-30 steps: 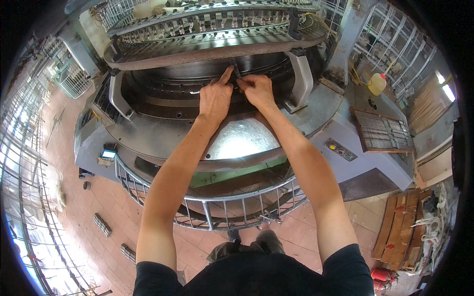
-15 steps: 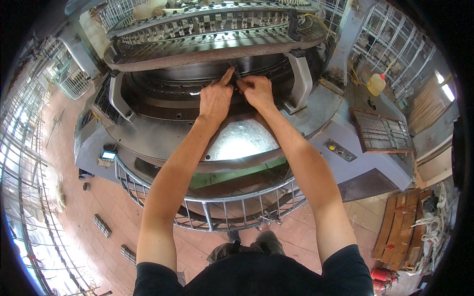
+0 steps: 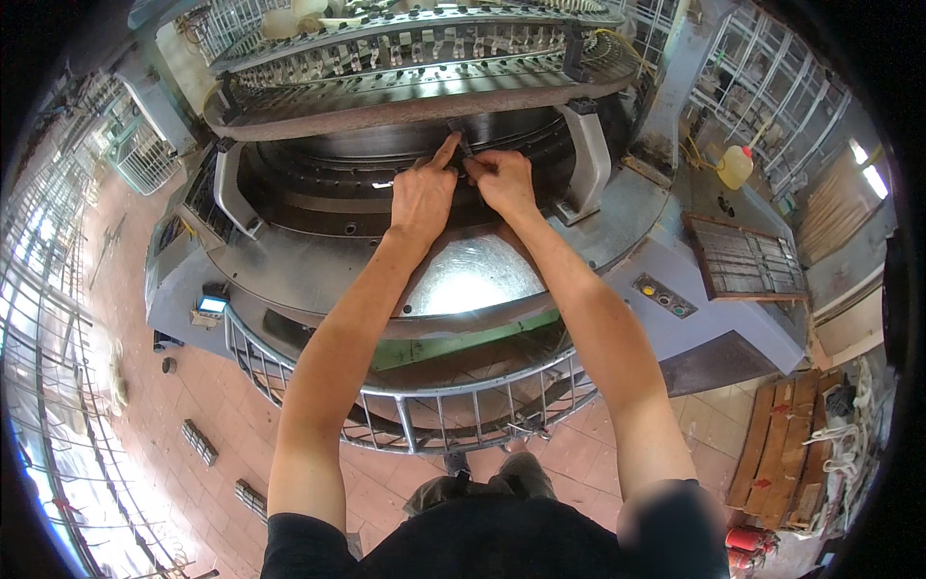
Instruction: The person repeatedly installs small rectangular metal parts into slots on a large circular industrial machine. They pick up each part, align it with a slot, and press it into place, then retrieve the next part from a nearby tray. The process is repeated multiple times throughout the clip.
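Both my arms reach forward to a large circular knitting machine. My left hand is at the dark ringed cylinder, its index finger stretched out and its other fingers partly curled under. That fingertip touches or nearly touches the upper end of a thin dark strip-like piece. Just to the right, my right hand is closed in a pinch on the lower part of that piece. Its exact kind is too small to tell. Beside my left hand lies a small bright white patch that I cannot make out.
Above the hands hangs the machine's wide upper ring, with silver brackets at both sides. A curved metal railing stands before my legs. To the right are a button panel, a framed grid and a yellowish plastic jug.
Hardly anything differs. My left hand has shifted very slightly to the right; my right hand keeps its pinch in the same place.
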Motion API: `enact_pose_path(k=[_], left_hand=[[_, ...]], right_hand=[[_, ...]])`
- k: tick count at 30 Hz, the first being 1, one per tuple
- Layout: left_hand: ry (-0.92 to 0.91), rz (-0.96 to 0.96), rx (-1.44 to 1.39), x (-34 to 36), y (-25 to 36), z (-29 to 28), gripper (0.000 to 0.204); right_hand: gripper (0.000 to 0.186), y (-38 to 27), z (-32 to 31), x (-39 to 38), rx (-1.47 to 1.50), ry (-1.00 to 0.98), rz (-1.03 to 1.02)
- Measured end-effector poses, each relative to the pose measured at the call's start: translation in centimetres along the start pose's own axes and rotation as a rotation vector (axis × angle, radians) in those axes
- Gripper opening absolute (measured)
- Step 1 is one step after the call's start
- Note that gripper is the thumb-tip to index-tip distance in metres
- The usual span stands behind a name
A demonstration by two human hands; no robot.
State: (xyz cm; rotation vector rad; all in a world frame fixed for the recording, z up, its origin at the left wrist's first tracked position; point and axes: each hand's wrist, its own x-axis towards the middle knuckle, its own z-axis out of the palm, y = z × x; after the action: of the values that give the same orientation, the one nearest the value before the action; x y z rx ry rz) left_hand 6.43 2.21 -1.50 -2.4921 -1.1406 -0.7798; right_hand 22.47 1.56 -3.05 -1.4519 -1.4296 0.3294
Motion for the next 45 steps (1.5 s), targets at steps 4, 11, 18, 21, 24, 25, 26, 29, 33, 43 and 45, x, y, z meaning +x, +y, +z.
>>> enact_pose_path(k=[4,11,18,21,24,25,26,29,33,43,45], left_hand=[[0.031,0.013,-0.009,0.06,-0.03,-0.02,0.017],[0.031,0.016,-0.009,0.06,-0.02,-0.08,0.017],[0.062,0.028,-0.013,0.09,-0.09,-0.04,0.017],[0.057,0.030,-0.022,0.09,-0.11,0.00,0.017],[0.078,0.027,-0.015,0.09,-0.05,0.01,0.016],[0.076,0.025,-0.015,0.10,-0.03,0.02,0.016],[0.075,0.023,-0.016,0.10,-0.01,0.02,0.016],[0.083,0.027,-0.012,0.13,-0.05,0.05,0.015],[0.091,0.036,-0.027,0.08,-0.15,0.12,0.012],[0.031,0.072,0.082,0.79,0.02,-0.03,0.012],[-0.041,0.068,0.157,0.90,0.11,-0.42,0.014]], right_hand=[[0.026,-0.09,-0.12,-0.02,0.005,-0.022,0.021],[0.026,0.09,0.07,0.00,-0.004,-0.004,0.022],[0.027,0.00,0.04,0.01,-0.012,-0.002,0.022],[0.028,0.03,0.03,0.00,-0.007,-0.020,0.040],[0.025,0.20,0.17,0.00,-0.024,0.010,0.012],[0.024,0.26,0.25,0.02,-0.040,0.040,-0.024],[0.022,0.33,0.33,0.04,-0.056,0.070,-0.060],[0.022,0.58,0.42,0.09,-0.024,0.051,-0.047],[0.022,0.69,0.56,0.10,-0.017,0.057,-0.030],[0.020,0.13,0.55,0.00,-0.064,0.069,-0.035],[0.020,-0.21,0.83,-0.09,-0.114,0.060,-0.038]])
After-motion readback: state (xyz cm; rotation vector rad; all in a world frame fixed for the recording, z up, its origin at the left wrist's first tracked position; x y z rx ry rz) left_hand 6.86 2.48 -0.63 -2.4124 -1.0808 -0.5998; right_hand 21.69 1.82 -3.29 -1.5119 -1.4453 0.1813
